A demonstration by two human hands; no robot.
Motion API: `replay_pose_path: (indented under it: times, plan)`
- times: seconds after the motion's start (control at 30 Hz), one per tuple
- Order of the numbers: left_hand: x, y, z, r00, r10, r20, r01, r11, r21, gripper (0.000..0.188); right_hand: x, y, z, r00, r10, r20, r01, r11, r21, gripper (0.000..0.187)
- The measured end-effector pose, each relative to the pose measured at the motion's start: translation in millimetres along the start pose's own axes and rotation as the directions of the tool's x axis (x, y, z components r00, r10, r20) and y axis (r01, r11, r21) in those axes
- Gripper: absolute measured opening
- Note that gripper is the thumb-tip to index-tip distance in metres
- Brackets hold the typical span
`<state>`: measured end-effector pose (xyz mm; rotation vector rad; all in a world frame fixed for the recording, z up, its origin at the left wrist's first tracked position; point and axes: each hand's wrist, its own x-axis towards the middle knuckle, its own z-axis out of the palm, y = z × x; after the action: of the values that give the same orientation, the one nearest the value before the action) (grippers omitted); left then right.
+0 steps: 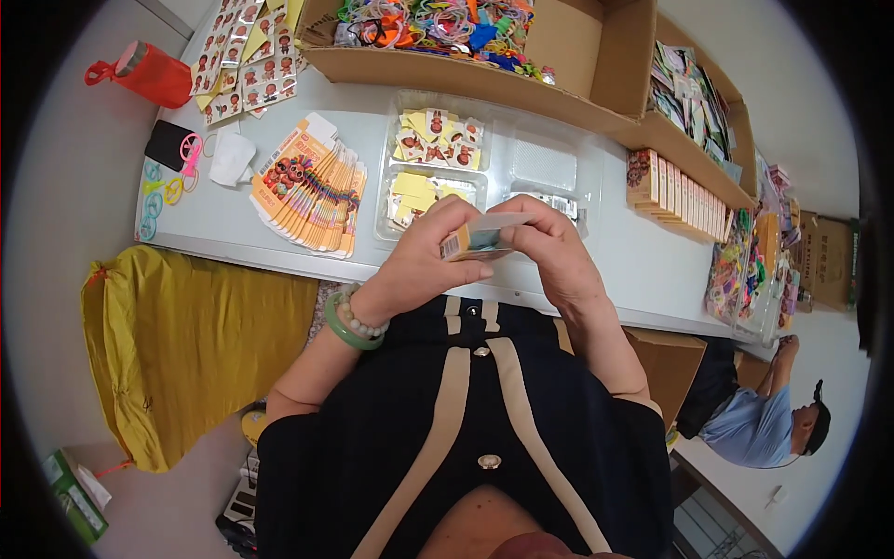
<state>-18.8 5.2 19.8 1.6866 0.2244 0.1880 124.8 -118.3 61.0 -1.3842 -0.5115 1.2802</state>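
Close in front of my chest, over the table's near edge, I hold a small orange and white carton with a white flap raised at its top. My left hand is closed round the carton's left side. My right hand has its fingers at the carton's open end, where something bluish shows; what it is cannot be made out. Just beyond my hands lies a clear plastic tray with compartments. Two compartments hold small sticker cards with yellow backs. A fanned stack of flat orange cartons lies left of the tray.
Cardboard boxes at the back hold colourful trinkets and small packets. A row of filled cartons stands right of the tray. Sticker sheets, a red bottle and a black phone lie left. A person sits at far right.
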Motion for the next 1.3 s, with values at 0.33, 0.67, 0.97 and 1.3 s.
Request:
replay_pose_path:
  times: [0.33, 0.67, 0.97, 1.3]
  plan:
    - [-34, -9, 23, 0.925, -0.207, 0.319, 0.377, 0.617, -0.691, 0.060, -27, 36, -6, 0.993, -0.045, -0.111, 0.033, 0.993, -0.112, 0.009]
    - [-21, -8, 21, 0.826, -0.372, 0.423, 0.556, 0.419, -0.718, 0.048, -29, 55, -19, 0.979, 0.187, -0.075, -0.166, 0.961, 0.221, 0.011]
    - [-13, -26, 20, 0.823, -0.461, 0.332, 0.563, 0.584, -0.584, 0.034, -23, 62, -25, 0.928, -0.372, 0.037, 0.345, 0.813, -0.469, 0.025]
    - [-15, -25, 12, 0.934, -0.157, 0.321, 0.330, 0.724, -0.606, 0.033, -29, 54, -26, 0.875, -0.461, 0.148, 0.430, 0.599, -0.675, 0.019]
